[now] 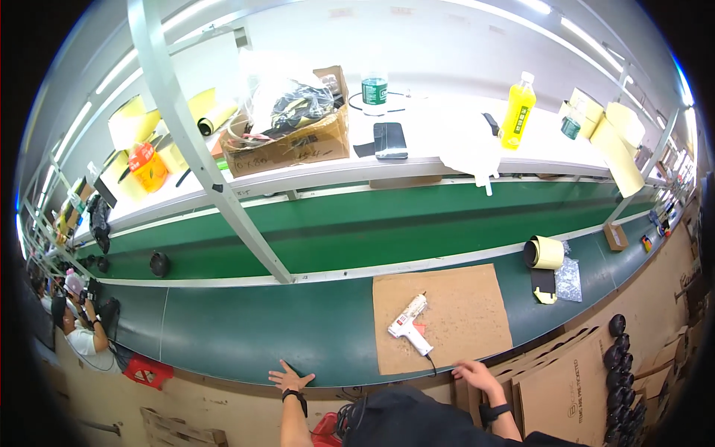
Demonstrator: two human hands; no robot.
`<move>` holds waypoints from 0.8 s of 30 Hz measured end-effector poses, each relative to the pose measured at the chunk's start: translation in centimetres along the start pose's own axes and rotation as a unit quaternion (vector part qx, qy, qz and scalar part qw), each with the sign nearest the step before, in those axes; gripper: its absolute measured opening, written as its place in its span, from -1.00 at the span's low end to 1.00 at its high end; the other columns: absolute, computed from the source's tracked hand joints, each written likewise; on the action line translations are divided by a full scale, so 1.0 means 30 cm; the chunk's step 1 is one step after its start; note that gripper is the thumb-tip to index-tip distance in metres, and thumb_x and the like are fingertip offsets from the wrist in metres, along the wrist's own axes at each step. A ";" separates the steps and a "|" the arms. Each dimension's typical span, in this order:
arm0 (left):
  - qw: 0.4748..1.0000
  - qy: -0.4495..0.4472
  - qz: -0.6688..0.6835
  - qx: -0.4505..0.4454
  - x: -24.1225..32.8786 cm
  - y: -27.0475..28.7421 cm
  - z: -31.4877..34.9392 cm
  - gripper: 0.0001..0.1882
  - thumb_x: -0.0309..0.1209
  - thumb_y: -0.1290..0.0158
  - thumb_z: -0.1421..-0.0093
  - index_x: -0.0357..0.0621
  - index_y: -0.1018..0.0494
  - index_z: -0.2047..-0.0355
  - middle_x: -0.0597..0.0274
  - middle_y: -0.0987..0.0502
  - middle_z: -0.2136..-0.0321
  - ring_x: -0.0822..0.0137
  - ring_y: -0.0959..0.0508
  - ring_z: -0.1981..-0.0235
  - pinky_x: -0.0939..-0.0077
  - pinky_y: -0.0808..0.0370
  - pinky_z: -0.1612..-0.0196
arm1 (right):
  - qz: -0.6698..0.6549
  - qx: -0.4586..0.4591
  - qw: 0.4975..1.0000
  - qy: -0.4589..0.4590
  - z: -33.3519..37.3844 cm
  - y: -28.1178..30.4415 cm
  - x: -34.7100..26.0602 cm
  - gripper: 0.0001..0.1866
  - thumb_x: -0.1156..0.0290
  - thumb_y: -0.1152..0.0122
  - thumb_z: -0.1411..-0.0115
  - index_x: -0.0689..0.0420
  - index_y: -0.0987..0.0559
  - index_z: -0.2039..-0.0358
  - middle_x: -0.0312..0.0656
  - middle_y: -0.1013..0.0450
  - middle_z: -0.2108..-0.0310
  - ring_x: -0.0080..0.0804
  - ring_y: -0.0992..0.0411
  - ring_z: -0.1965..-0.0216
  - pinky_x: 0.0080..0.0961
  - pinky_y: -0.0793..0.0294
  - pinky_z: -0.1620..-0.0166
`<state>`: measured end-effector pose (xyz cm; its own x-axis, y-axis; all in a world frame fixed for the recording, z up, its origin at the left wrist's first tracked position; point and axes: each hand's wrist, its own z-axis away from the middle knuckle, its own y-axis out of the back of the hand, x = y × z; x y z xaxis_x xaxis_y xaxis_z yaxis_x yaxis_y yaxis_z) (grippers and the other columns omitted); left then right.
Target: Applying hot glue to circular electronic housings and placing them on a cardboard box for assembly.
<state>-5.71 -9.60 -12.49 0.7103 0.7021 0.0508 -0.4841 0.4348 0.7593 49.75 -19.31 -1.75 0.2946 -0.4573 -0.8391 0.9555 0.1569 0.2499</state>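
Observation:
At the near edge of the green workbench (223, 328), my left hand (291, 376) rests with its fingers spread and nothing in it. My right hand (477, 375) is by the near right corner of a brown cardboard sheet (465, 309), its fingers loosely bent and apart, holding nothing that I can see. On that sheet lies a white hot glue gun (408, 325) with a red trigger, its nozzle pointing away to the upper right. A black cord (433, 363) runs from its handle over the bench edge, close to my right hand.
A roll of yellow-backed tape (547, 253) and bubble wrap (569, 280) lie to the right. The shelf above holds an open carton (294, 149), a phone (390, 141) and a yellow drink bottle (517, 112). Flattened cartons (570, 387) stand at lower right. Another person (82, 335) sits far left.

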 end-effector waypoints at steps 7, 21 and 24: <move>0.998 -0.020 0.019 0.060 -0.055 -0.074 -0.016 0.57 0.25 -0.45 0.29 0.16 0.44 -0.48 -0.62 0.41 -0.37 -0.48 0.32 -0.42 -0.24 0.07 -0.39 | 0.133 0.071 0.937 0.314 0.315 0.271 -0.896 -0.61 0.34 -0.14 -0.10 0.33 -0.58 0.11 0.00 -0.60 0.17 -0.19 -0.56 0.09 -0.30 -0.49 -0.05; 0.996 -0.033 0.008 0.081 -0.059 -0.075 -0.062 0.53 0.32 -0.39 0.27 0.28 0.45 -0.47 -0.63 0.43 -0.36 -0.54 0.30 -0.40 -0.29 0.04 -0.37 | 0.037 0.214 0.730 0.648 0.561 0.341 -1.024 -0.30 -0.12 -0.35 -0.01 0.25 -0.51 0.07 0.05 -0.52 0.26 -0.04 -0.49 0.31 -0.25 -0.51 0.18; 0.996 -0.034 0.005 0.083 -0.078 -0.055 -0.060 0.54 0.32 -0.40 0.27 0.30 0.47 -0.47 -0.63 0.46 -0.36 -0.54 0.33 -0.40 -0.30 0.05 -0.37 | 0.053 0.183 0.727 0.660 0.557 0.366 -1.072 -0.32 -0.10 -0.36 0.00 0.25 -0.52 0.09 0.04 -0.52 0.27 -0.06 -0.48 0.32 -0.26 -0.51 0.20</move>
<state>-7.48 -10.96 -15.03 0.7407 0.6646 0.0986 -0.4043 0.3236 0.8555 51.06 -17.51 36.04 0.3236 0.8168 -0.4776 0.9407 -0.2232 0.2555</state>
